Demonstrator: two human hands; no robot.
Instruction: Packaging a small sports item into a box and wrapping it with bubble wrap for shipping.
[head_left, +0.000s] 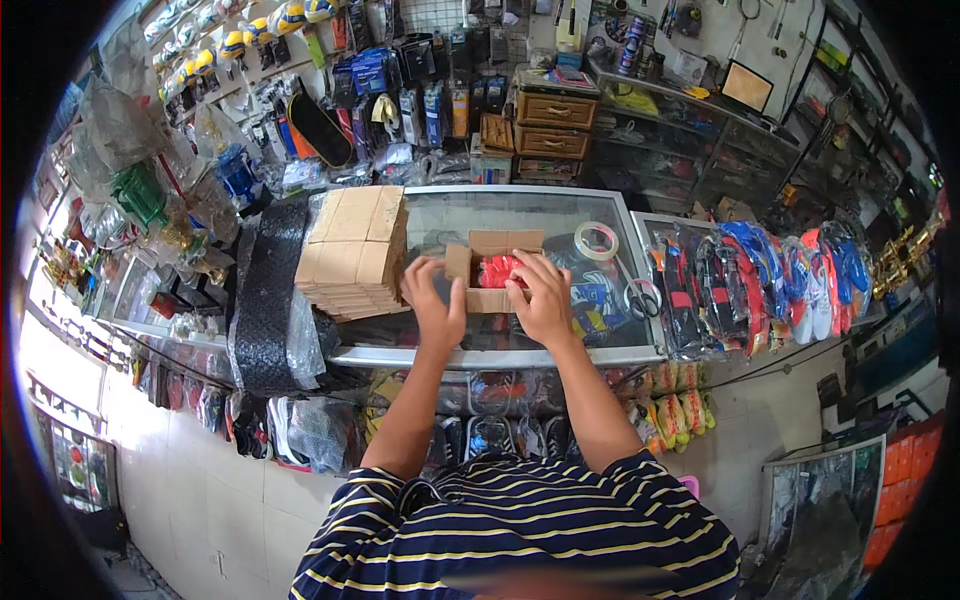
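On the glass-topped display counter (517, 202) stands a small cardboard box (491, 301) with its flaps up, and a red item (496, 272) in clear plastic lies inside. My left hand (437, 304) is at the box's left side, thumb and fingers apart, holding nothing that I can see. The fingers of my right hand (541, 294) are bent over the box's right side and the edge of the red item; whether they grip either one I cannot tell.
Left of the box are a stack of flattened cardboard boxes (352, 247) and a black bubble-wrap roll (270, 292). To the right lie a tape roll (613, 234), scissors (643, 298) and a plastic-wrapped blue and yellow item (596, 304). Packaged sports goods (742, 285) cover the adjoining counter.
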